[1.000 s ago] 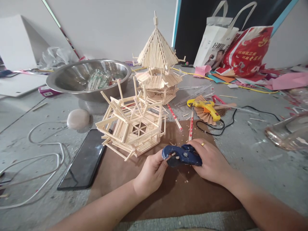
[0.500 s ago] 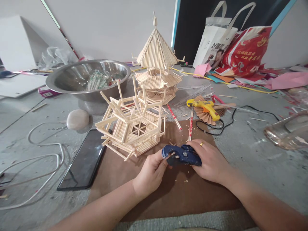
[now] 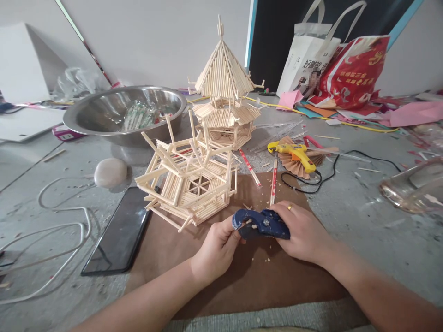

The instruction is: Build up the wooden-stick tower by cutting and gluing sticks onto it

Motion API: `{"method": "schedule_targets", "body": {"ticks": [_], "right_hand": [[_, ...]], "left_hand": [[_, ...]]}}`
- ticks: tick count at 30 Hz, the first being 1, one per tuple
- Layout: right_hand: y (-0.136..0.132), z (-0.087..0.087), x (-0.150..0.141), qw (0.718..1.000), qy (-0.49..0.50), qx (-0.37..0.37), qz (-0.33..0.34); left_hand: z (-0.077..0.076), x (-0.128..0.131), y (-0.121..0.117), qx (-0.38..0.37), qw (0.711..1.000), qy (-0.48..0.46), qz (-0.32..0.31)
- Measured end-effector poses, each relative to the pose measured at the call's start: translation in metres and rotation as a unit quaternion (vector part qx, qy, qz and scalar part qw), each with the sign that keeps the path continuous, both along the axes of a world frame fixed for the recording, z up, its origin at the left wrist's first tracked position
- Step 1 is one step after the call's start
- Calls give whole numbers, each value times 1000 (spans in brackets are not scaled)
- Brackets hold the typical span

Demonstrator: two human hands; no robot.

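pinching what seems to be a pale stick (image 3: 248,222) at the left end of a blue cutter (image 3: 273,226), we hold the tool above the brown mat (image 3: 242,286), right of its middle and nearer its far edge. the thumb and fingers of our left hand (image 3: 216,251) are closed together, the contact partly hidden; our right hand (image 3: 302,233) grips the cutter's handles. to cut cleanly, we should set the stick square to the blade, draw our fingertips clear and squeeze evenly. the stick frame (image 3: 188,199) covers the mat's far left corner; the phone (image 3: 116,235) overlaps its left edge. beyond the far edge stand a stick pagoda (image 3: 224,83) and a yellow glue gun (image 3: 294,152).
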State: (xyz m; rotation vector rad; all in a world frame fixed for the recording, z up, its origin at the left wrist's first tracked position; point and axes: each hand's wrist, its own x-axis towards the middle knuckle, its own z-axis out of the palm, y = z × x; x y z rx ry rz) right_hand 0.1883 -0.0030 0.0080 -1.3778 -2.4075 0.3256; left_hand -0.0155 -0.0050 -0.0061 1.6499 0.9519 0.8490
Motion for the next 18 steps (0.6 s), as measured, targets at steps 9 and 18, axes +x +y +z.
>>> {"method": "schedule_targets", "body": {"ticks": [9,18], "right_hand": [[0,0,3,1000,1,-4,3],[1,-1,3,999,-24,-23,-12]], "left_hand": [[4,3,-5,-17,1000,1,2],[1,2,-1,-6,1000,1,-17]]}}
